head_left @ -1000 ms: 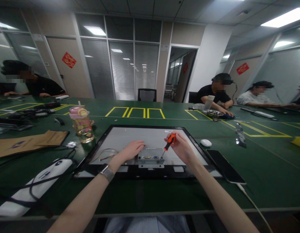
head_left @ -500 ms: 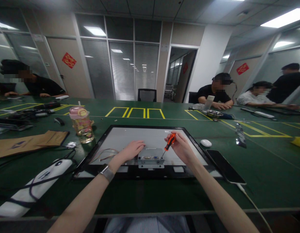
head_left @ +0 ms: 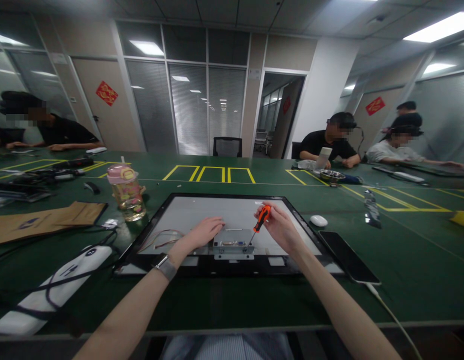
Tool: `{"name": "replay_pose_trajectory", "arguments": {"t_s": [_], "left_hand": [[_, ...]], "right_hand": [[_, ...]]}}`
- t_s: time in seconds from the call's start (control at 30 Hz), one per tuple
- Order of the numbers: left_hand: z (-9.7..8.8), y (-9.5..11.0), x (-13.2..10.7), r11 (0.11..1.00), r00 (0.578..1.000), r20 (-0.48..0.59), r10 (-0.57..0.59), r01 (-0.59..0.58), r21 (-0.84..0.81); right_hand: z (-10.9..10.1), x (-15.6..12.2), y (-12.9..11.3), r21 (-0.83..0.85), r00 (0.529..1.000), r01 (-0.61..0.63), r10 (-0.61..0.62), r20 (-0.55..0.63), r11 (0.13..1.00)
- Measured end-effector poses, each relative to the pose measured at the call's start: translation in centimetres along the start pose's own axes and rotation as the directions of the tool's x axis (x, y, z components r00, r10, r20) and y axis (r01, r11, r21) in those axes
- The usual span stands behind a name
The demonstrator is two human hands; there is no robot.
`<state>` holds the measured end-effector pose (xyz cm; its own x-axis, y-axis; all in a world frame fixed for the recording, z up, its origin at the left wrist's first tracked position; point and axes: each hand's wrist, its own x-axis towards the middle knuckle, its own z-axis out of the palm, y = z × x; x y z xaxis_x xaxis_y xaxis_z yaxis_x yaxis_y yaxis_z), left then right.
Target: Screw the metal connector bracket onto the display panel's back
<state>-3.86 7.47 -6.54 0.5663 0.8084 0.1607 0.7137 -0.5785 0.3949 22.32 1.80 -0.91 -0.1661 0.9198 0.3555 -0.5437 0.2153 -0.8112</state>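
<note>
A flat display panel (head_left: 201, 207) with a black frame lies face down on the green table. At its near edge sits a metal bracket (head_left: 234, 252) carrying several connector ports. My right hand (head_left: 283, 229) grips an orange and black screwdriver (head_left: 262, 218), tilted, its tip at the bracket's right end by a port. My left hand (head_left: 203, 233) rests with fingers stretched out on the panel, just left of the bracket; its fingertips are beside the bracket's back edge. Thin wires (head_left: 164, 237) lie on the panel left of that hand.
To the left stand a pink-lidded bottle (head_left: 125, 192), a cardboard piece (head_left: 47, 220) and a white power strip (head_left: 62, 285) wrapped in black cable. On the right are a white mouse-like object (head_left: 318, 221) and a phone (head_left: 350, 257) on a cable. Other people sit across the table.
The screwdriver handle has turned slightly in my right hand, with its tip still at the bracket. My left hand has not moved. A person standing at the far right has shifted left.
</note>
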Motion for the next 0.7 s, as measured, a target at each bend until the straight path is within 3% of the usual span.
{"name": "replay_pose_trajectory", "arguments": {"t_s": [0.2, 0.37, 0.7], "left_hand": [[-0.14, 0.23, -0.04, 1.000, 1.000, -0.003, 0.004, -0.004, 0.002], [-0.02, 0.14, -0.07, 1.000, 1.000, -0.005, 0.003, -0.003, 0.013], [0.02, -0.01, 0.04, 1.000, 1.000, -0.005, 0.011, -0.011, 0.017]], "right_hand": [[0.20, -0.17, 0.00, -0.022, 0.999, 0.040, -0.040, -0.019, 0.999], [0.76, -0.11, -0.41, 0.011, 0.998, -0.004, 0.005, -0.061, 1.000], [0.56, -0.18, -0.20, -0.003, 0.999, 0.031, -0.032, -0.045, 1.000]]}}
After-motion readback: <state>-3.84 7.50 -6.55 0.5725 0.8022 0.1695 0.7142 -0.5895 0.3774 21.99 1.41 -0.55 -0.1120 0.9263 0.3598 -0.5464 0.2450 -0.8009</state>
